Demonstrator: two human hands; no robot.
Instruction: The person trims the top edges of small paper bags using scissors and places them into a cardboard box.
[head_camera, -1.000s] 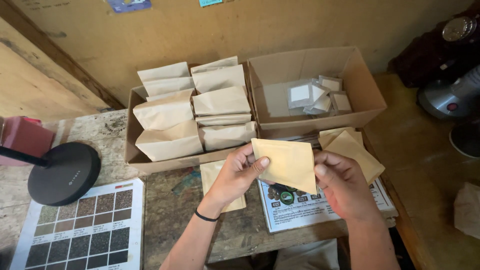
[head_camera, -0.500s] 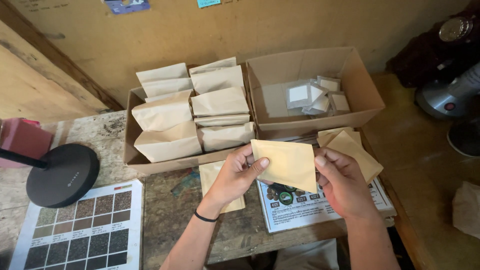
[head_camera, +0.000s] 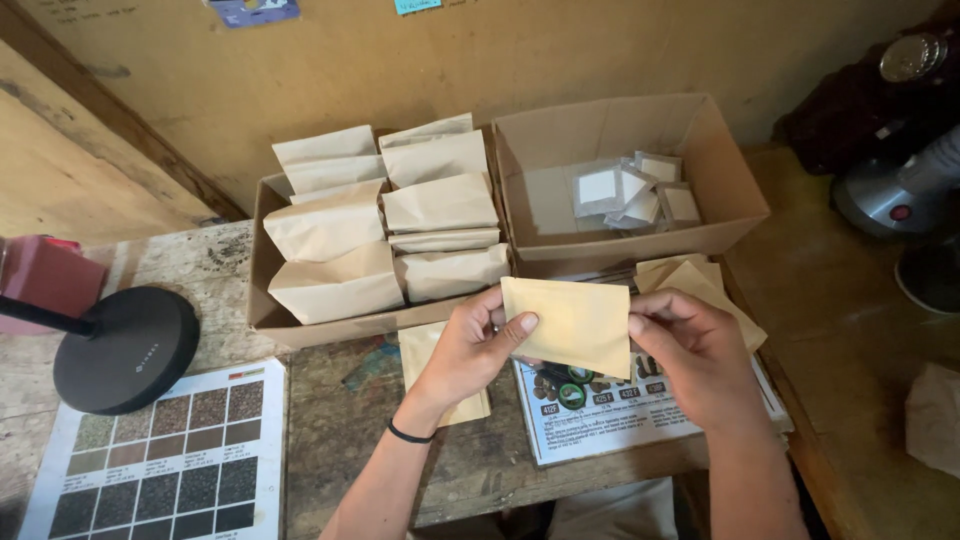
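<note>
A flat tan paper pouch (head_camera: 572, 322) is held up over the table between both hands. My left hand (head_camera: 468, 348) pinches its left edge, thumb on the front. My right hand (head_camera: 697, 355) grips its right edge. Under the left hand lies another tan pouch (head_camera: 425, 352) on the wood. More empty tan pouches (head_camera: 700, 285) are stacked behind my right hand. A printed sheet (head_camera: 600, 410) lies beneath the held pouch.
A cardboard box (head_camera: 262, 300) holds several filled pale paper bags (head_camera: 340, 285). A second box (head_camera: 735, 195) holds small white sachets (head_camera: 625, 190). A black round lamp base (head_camera: 125, 348) and a colour chart (head_camera: 165, 455) sit at left. Machines (head_camera: 890, 190) stand at right.
The hands and the pouch hold almost still; the pouch has shifted slightly and sits a little more level.
</note>
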